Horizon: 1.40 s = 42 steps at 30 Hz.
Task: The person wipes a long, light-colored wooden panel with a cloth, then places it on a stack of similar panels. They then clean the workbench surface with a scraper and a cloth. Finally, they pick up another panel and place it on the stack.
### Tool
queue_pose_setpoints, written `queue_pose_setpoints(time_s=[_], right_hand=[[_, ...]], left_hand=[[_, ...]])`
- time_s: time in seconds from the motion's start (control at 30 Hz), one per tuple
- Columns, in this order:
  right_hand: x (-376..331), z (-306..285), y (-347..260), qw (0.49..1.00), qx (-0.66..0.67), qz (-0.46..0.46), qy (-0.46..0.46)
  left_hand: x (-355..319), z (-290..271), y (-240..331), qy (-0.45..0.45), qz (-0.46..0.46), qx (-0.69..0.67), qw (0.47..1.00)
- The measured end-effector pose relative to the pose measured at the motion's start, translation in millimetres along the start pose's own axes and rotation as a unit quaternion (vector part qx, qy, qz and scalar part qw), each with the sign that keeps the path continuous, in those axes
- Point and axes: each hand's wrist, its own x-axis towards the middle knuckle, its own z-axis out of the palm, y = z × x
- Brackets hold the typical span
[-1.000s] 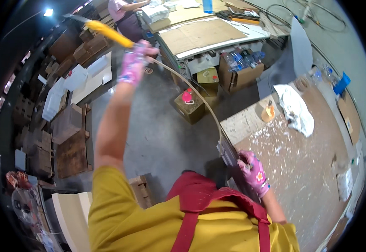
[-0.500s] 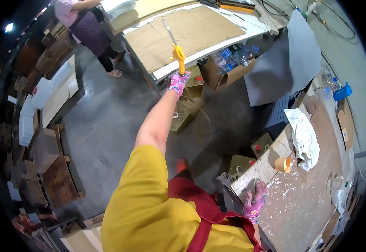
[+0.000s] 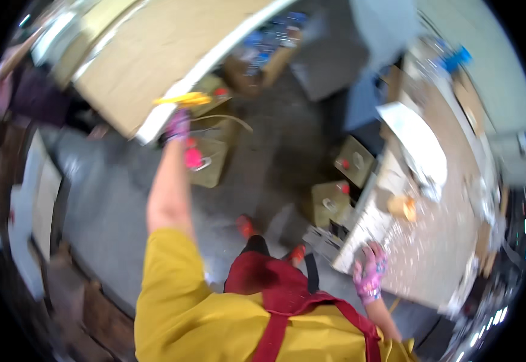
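Observation:
My left hand (image 3: 178, 125), in a pink patterned glove, reaches out to the corner of the far table. It is closed round the handle of a yellow spray gun (image 3: 185, 99), which is smeared by motion; its long metal nozzle cannot be made out now. A thin hose (image 3: 229, 117) curves out beside that hand. Below it stand olive metal cans (image 3: 214, 158) with red caps. My right hand (image 3: 370, 273), in a matching glove, rests with fingers apart at the near corner of the right-hand table (image 3: 432, 253), holding nothing.
A cardboard sheet (image 3: 154, 45) covers the far table. Under it sits a carton (image 3: 278, 62) of plastic bottles. The right table holds an orange-brown cup (image 3: 401, 208) and a crumpled white sheet (image 3: 417, 145). More cans (image 3: 330, 204) stand beside it. Another person (image 3: 36, 99) is at far left.
My view has swung, so the tables have shifted in it. My left hand has drawn the spray gun back to the far table's edge and turned it sideways. My right hand stays at its table.

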Motion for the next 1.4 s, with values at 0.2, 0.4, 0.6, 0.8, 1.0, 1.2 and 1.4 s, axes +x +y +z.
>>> queue_pose_setpoints(time_s=[0.2,0.4,0.6,0.8,1.0,1.2,1.4], right_hand=[[11.0,-16.1,1.3,1.000,-0.018,-0.007,-0.011],[4.7,-17.6,1.5,1.000,-0.008,-0.001,-0.014],[-0.9,-16.9,7.0,1.000,0.001,-0.004,-0.006],[10.8,-19.8,15.3,0.996,0.064,-0.066,-0.009],[2.9,31.7,45.4,0.866,0.362,-0.341,-0.060],[10.9,77.9,4.8,0.748,0.337,-0.257,-0.511],[-44.8,79.4,-117.1,0.607,0.167,-0.618,-0.471]], left_hand=[[93.5,9.9,-80.0,0.126,0.073,0.013,0.989],[116.6,21.8,-97.3,0.175,0.053,0.028,0.983],[-29.3,44.9,-46.5,0.161,0.060,-0.318,0.933],[-228.7,53.7,-148.0,-0.083,-0.048,-0.452,0.887],[-493.0,12.1,-286.3,-0.041,-0.200,-0.498,0.843],[-718.7,49.3,-385.1,0.177,-0.197,-0.439,0.858],[-871.6,103.5,-371.2,0.276,-0.365,-0.389,0.800]])
